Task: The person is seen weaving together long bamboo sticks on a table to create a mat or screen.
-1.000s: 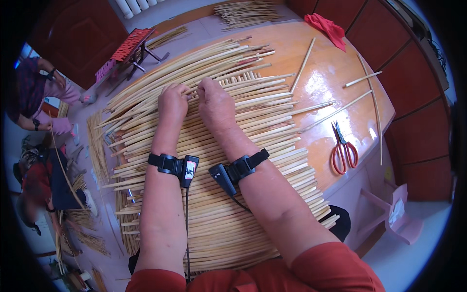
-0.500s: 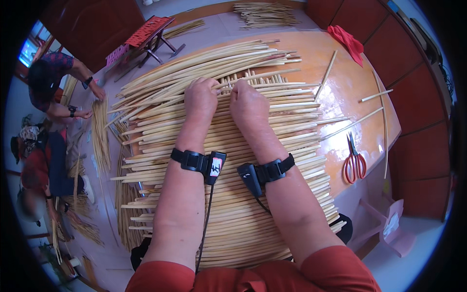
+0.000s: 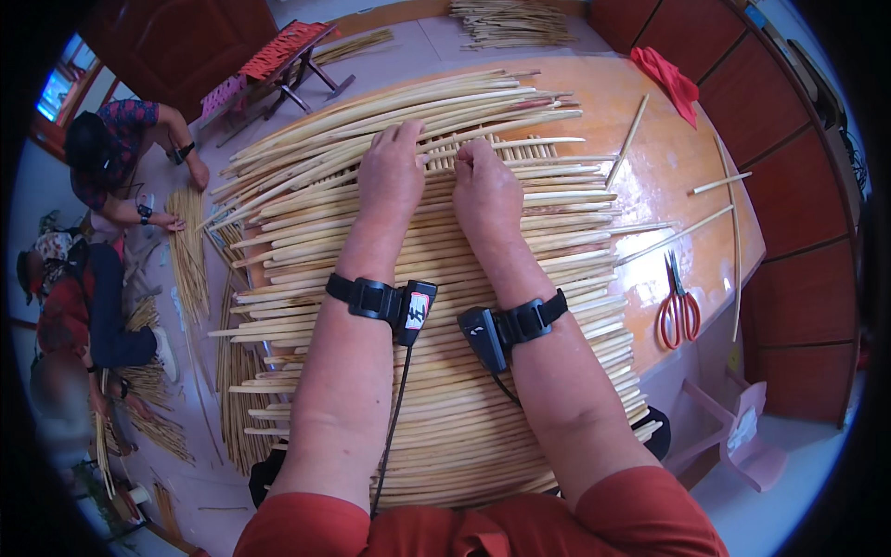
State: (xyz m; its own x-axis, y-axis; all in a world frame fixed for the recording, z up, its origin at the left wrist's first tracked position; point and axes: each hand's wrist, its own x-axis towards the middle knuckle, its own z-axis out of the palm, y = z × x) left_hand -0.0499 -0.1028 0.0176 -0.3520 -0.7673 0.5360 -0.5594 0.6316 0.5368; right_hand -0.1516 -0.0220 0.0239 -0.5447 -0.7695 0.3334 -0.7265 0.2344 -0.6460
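Pale peeled sticks lie side by side in a broad mat under my arms, their ends uneven on both sides. At the mat's far part, my left hand rests over the sticks, its fingers stretched forward and its thumb apart from them. Just right of it, my right hand is closed in a pinch; what its fingertips hold is hidden. Past my fingers, a row of short crosswise pieces shows between the mat and a looser bundle of long sticks. Both my wrists carry black straps with small boxes and cables.
Red-handled scissors lie on the orange tabletop at right, near several loose sticks and a red cloth. A pink stool stands at lower right. At left, two people handle thin sticks. A folding stool stands far left.
My left hand has moved forward, its fingers uncurling from near the right fingertips. My right hand has shifted slightly right and stays pinched. The person at upper left has moved a hand.
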